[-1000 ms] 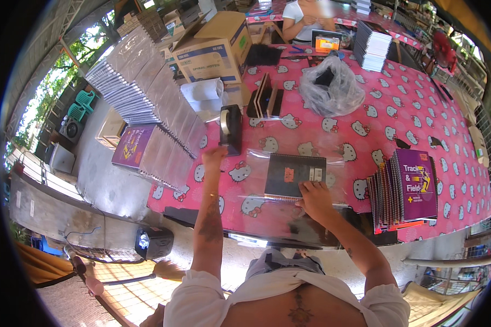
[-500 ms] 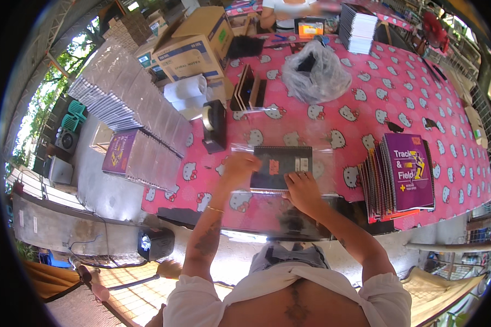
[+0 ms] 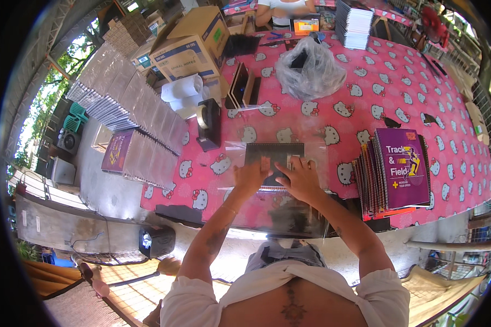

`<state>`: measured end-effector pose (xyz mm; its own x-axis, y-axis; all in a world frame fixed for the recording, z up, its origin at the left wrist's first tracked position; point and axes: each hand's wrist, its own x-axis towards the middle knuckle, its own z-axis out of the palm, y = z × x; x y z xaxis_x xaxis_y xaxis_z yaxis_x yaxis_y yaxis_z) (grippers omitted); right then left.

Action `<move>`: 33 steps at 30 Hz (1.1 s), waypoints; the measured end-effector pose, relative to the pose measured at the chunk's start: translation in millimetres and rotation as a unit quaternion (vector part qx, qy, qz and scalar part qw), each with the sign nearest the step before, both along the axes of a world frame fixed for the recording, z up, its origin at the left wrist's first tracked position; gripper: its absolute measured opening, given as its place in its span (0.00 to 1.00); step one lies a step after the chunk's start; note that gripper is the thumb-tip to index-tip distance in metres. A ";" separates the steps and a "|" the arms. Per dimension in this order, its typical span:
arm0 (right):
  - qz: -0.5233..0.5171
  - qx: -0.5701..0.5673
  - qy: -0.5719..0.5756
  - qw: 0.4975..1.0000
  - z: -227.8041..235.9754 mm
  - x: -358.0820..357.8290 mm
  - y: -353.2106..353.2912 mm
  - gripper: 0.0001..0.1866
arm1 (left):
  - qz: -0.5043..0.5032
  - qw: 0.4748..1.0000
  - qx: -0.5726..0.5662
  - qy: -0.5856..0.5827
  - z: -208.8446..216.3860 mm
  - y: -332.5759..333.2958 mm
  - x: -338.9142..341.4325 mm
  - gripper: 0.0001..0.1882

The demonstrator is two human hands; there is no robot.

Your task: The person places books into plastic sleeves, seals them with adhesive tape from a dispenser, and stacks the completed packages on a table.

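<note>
A dark spiral notebook (image 3: 283, 149) lies back cover up on the pink table, its coil along the far edge. A clear plastic sheet (image 3: 317, 163) is around it and reaches past both sides. My left hand (image 3: 250, 175) rests on the near left part of the notebook, fingers loosely extended and slightly blurred. My right hand (image 3: 301, 177) lies over the near right part with its fingers spread, the thumb pointing at the left hand. Both hands hide the notebook's near edge.
Wrapped notebooks (image 3: 142, 122) stand in tall stacks at the left; a purple-covered pile (image 3: 403, 169) is at the right. Beyond the notebook are a black tape dispenser (image 3: 208, 124), a clear plastic bag (image 3: 311, 71) and a cardboard box (image 3: 193, 52). Another person (image 3: 282, 12) sits across the table.
My left hand has moved from the notebook's left edge nearer to me and over its cover. The right hand's fingers have spread wider. The whole view has shifted slightly.
</note>
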<state>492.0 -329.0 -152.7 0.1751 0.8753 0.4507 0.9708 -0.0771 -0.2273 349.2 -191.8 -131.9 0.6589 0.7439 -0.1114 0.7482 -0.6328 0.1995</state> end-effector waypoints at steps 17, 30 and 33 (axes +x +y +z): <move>0.095 -0.284 0.631 0.715 69.2 123.1 78.9 0.33 | 0.051 0.747 -0.345 -0.566 -12.0 53.7 -72.6 0.17; 0.180 0.038 0.048 0.982 201.0 -9.7 44.1 0.11 | 0.308 0.784 -0.411 -0.349 4.2 235.5 -97.3 0.08; 0.204 0.068 0.079 0.973 208.9 -47.7 61.1 0.12 | 0.079 0.781 -0.226 -0.577 -49.5 256.3 -135.1 0.07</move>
